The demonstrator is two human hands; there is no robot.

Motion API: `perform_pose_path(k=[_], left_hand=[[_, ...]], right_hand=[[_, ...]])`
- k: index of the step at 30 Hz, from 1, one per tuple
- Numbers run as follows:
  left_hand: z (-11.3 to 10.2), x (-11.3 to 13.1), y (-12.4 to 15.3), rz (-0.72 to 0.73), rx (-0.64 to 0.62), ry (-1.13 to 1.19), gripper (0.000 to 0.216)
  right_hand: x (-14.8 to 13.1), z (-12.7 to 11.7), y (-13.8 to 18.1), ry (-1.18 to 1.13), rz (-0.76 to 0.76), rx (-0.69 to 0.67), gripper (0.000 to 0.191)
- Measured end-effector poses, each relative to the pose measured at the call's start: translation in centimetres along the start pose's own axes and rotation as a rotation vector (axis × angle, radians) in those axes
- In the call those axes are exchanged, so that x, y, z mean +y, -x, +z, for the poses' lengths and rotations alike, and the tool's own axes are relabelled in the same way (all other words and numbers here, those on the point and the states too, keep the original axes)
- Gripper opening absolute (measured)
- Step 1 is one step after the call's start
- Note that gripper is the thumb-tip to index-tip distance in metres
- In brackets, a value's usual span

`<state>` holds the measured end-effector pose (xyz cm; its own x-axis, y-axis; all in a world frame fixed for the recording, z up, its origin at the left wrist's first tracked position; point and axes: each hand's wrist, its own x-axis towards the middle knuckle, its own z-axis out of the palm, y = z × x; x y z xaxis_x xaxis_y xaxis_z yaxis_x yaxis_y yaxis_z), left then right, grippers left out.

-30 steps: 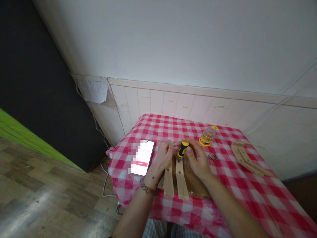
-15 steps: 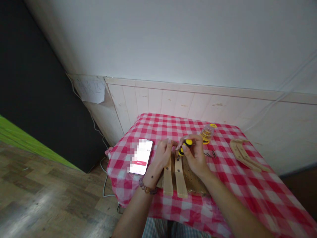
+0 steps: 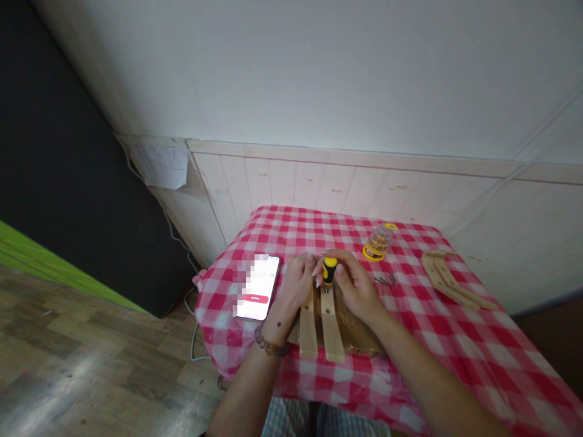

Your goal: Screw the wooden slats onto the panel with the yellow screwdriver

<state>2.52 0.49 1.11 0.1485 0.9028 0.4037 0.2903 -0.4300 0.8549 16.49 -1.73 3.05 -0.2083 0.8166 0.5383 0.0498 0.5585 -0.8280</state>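
Observation:
My right hand (image 3: 359,291) grips a short yellow-and-black screwdriver (image 3: 329,271), which stands nearly upright over the right one of two pale curved wooden pieces (image 3: 333,341). A dark screw or hole shows just below its tip; the exact contact is too small to tell. My left hand (image 3: 299,280) is closed at the far end of the left wooden piece (image 3: 308,341), its fingertips partly hidden near the screwdriver. Both pieces lie side by side on a brown worn board (image 3: 362,337), with dark holes in their surfaces.
A phone (image 3: 259,288) with a lit screen lies left of my hands. Beyond my right hand stand a clear yellow-based bit case (image 3: 379,243) and several loose screws (image 3: 386,280). More curved wooden pieces (image 3: 449,282) rest at right on the checkered tablecloth (image 3: 423,346). A wall backs the table.
The screwdriver has turned from a tilt to nearly upright, its handle moving left with my right hand. My left hand stays about where it was.

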Motion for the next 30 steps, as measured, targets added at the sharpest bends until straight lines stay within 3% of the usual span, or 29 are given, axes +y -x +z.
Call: perform_pose_path(k=[8,15,25,30], left_hand=[[0.05,-0.71,-0.25,0.026,0.026,-0.014,0.061],[-0.01,-0.49,0.05,0.028,0.003,-0.021,0.058],[-0.11,-0.26,0.08,0.064,0.019,-0.011,0.056],[0.01,-0.55,-0.22,0.06,0.034,0.011,0.051]], right_hand=[[0.38,0.04,-0.41,-0.063,-0.074,0.097,0.029],[0.04,0.21,-0.06,-0.084,-0.08,-0.065,0.027],[0.23,-0.46,0.07,0.129,-0.032,-0.021,0.044],[0.33,-0.25,-0.45,0.04,-0.049,-0.003,0.03]])
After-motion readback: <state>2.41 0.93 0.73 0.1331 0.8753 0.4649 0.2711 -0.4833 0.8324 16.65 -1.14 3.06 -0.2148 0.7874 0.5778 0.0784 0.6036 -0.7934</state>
